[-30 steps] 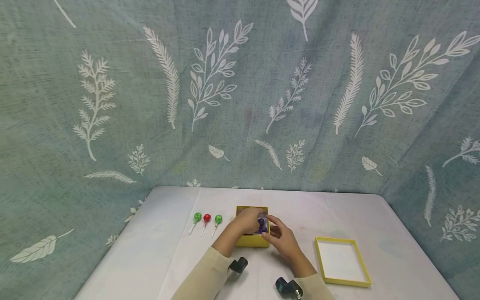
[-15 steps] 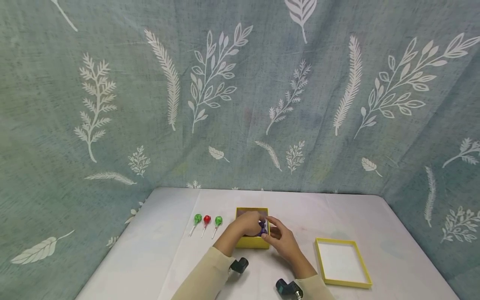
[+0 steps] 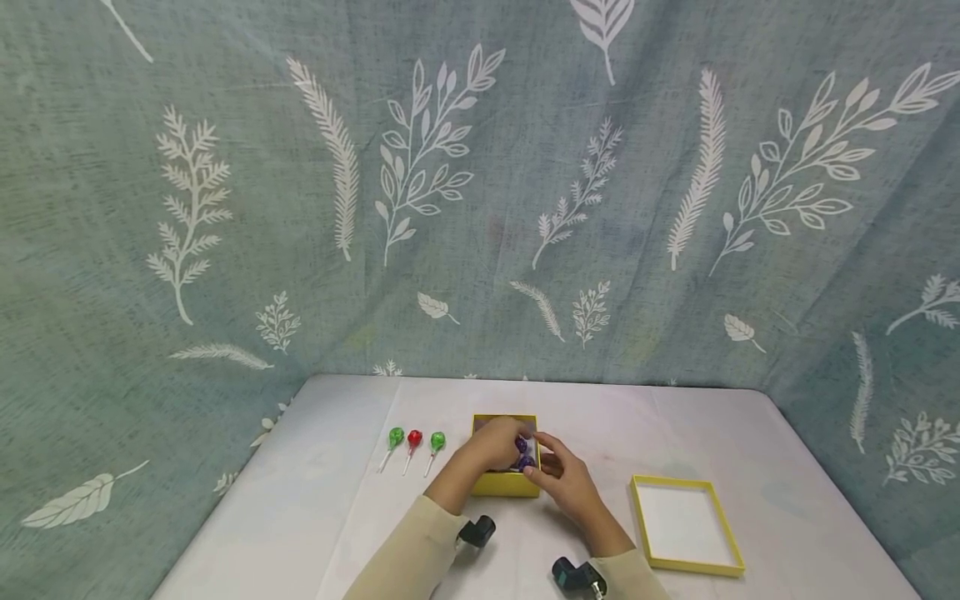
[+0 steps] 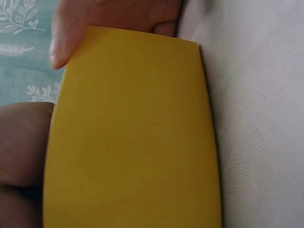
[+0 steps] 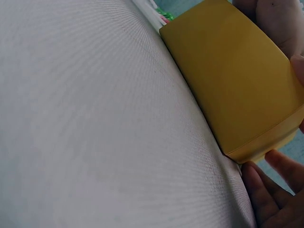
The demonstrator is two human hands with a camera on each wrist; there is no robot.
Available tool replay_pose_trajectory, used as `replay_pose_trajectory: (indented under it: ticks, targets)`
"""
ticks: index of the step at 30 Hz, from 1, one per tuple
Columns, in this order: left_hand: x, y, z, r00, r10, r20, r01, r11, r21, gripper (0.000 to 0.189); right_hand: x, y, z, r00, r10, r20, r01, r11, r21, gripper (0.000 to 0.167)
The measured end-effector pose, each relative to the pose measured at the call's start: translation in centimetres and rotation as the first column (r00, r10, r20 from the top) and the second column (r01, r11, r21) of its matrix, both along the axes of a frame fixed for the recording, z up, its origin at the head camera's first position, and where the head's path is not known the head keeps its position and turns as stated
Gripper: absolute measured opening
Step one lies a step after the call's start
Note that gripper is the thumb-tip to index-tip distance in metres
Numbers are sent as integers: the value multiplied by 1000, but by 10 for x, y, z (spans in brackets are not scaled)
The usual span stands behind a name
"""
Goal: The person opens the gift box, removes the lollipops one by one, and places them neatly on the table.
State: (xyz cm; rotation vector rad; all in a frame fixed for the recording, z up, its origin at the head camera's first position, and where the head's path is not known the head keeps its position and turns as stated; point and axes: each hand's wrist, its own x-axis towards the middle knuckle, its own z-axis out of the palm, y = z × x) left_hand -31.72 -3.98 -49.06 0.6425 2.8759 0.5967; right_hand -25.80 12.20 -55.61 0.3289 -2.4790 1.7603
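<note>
Head view, yellow box (image 3: 506, 485): stands on the white-covered table (image 3: 300, 500), its top uncovered; purple-wrapped pieces (image 3: 527, 461) show inside, along its right side.
Head view, left hand (image 3: 498, 443): reaches over the near wall and down into the box; the fingertips are hidden, so whether they pinch anything I cannot tell.
Head view, right hand (image 3: 566, 477): grips the box's right side, thumb at the near corner, fingers bent along the wall.
Head view, lollipops: a green one (image 3: 396, 436), a red one (image 3: 415, 437) and a second green one (image 3: 438, 441) lie in a row left of the box, sticks toward the person.
Head view, lid (image 3: 686, 525): yellow-edged, white inside, lies right of the right hand, well apart from the box.
Head view, backdrop (image 3: 480, 192): grey-green cloth with white leaf prints, behind the table.
Left wrist view, box: one plain wall fills the middle; the right thumb rests on its corner, and part of the left hand shows beyond the rim.
Right wrist view, box: the right fingers touch its end wall low by the table; blurred green and red show past the opposite corner.
</note>
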Motion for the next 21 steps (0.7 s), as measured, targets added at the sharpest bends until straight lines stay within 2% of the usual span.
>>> replay_pose_trajectory:
  ticks: [8, 14, 21]
  targets:
    - [4, -5, 11, 999, 41, -12, -39, 990, 138, 25, 0, -1, 0, 1000, 9, 14, -9, 1000, -27, 60]
    - [5, -10, 16, 998, 16, -56, -7, 987, 160, 22, 1, -1, 2, 1000, 7, 23, -6, 1000, -12, 61]
    - [4, -23, 22, 999, 37, -26, -29, 964, 264, 23, 0, -1, 1, 1000, -6, 21, 6, 1000, 1, 60]
